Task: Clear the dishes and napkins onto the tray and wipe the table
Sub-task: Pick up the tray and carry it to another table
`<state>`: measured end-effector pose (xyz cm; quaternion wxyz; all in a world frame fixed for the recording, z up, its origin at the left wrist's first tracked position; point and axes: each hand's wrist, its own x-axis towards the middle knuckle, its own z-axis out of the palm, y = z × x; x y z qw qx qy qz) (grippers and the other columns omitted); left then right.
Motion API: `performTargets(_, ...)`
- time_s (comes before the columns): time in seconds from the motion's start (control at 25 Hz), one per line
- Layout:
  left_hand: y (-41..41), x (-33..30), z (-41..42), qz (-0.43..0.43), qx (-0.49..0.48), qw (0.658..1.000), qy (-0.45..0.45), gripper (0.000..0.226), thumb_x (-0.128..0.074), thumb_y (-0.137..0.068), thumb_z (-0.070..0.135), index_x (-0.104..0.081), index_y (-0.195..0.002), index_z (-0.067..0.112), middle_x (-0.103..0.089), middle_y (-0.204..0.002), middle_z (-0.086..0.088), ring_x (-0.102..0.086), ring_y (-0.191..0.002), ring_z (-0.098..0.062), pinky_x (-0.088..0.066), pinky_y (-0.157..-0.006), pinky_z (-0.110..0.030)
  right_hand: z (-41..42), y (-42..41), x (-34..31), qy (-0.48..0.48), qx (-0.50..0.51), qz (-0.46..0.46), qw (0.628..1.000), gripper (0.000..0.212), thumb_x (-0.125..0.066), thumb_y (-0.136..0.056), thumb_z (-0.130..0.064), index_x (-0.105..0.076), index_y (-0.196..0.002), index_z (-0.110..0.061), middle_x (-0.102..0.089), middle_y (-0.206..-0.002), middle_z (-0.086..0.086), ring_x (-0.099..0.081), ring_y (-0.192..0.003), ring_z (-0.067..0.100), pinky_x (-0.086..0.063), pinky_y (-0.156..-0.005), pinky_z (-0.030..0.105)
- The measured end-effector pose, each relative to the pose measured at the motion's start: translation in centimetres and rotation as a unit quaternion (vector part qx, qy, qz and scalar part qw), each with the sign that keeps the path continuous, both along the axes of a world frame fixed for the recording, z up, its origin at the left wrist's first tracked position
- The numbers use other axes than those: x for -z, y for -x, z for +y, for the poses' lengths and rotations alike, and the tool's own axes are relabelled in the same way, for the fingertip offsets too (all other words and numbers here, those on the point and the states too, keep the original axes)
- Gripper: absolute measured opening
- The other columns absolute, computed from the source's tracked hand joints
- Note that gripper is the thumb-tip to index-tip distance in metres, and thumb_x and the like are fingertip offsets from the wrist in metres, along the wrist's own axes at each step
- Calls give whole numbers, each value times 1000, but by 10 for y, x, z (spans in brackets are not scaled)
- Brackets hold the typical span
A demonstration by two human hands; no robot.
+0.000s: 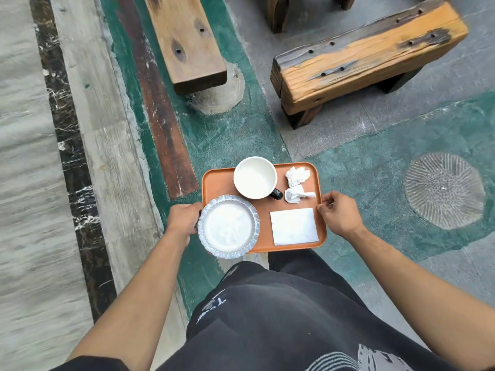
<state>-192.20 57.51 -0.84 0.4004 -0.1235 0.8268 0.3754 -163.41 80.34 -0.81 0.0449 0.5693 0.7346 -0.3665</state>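
A: Any writing to read?
B: Only a pale print on the dark shorts (267, 311), too blurred to read.
A: And the fingers?
B: Left hand (183, 219) and right hand (338, 214) are curled on the tray (222, 183) edges, carrying the mug (255, 178), plate (227, 227) and napkins (294, 226) above the floor.

An orange tray (222, 183) is held flat by fingers (325, 203) at its two short sides. A round white plate (228, 226) sits by the left fingers. A flat white napkin (293, 226) lies by the right fingers. Past them stand a white mug (255, 177) and two crumpled napkins (297, 174).
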Motion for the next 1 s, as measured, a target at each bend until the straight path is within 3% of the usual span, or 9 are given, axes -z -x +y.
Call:
performTargets(0.16,68,3,65,12,-3,1000,4,14,-66,-93,15,-68,-82,8,-69,-77,-6,-62,-67,-20,-55,-69,-32,63,67,9,8,-2,13,1000,7,-66,-89,-9,-68,-96,-7,-73,-88,7,-67,-82,25,-51,-78,30)
performTargets(0.48,197,-23,216,27,-12,999,17,20,-63,-94,13,-64,-75,9,-65,-71,-7,-60,-68,-23,-55,-72,-38,217,204,-8,12,-7,23,1000,7,-64,-90,-9,-68,-96,-9,-70,-86,5,-66,-81,25,-54,-80,35)
performTargets(0.72,310,-18,324,29,16,999,-5,14,-64,-93,15,-62,-81,9,-64,-79,-11,-60,-70,-25,-54,-66,-35,309,302,-19,-3,10,25,1000,6,-67,-89,-8,-64,-91,-13,-66,-80,1,-63,-77,23,-44,-73,28)
performTargets(0.92,418,-5,421,6,69,997,-29,12,-68,-87,16,-69,-84,4,-68,-79,-14,-65,-73,-26,-58,-67,-40,376,383,-12,-27,63,4,998,10,-67,-89,-10,-68,-98,-5,-68,-88,4,-62,-81,25,-42,-73,26)
performTargets(1.0,453,-8,458,3,92,995,-31,14,-67,-87,16,-67,-83,3,-68,-80,-14,-66,-70,-28,-59,-62,-37,399,410,-15,-30,91,5,995,10,-67,-89,-9,-67,-99,-6,-67,-89,4,-61,-81,24,-41,-73,25)
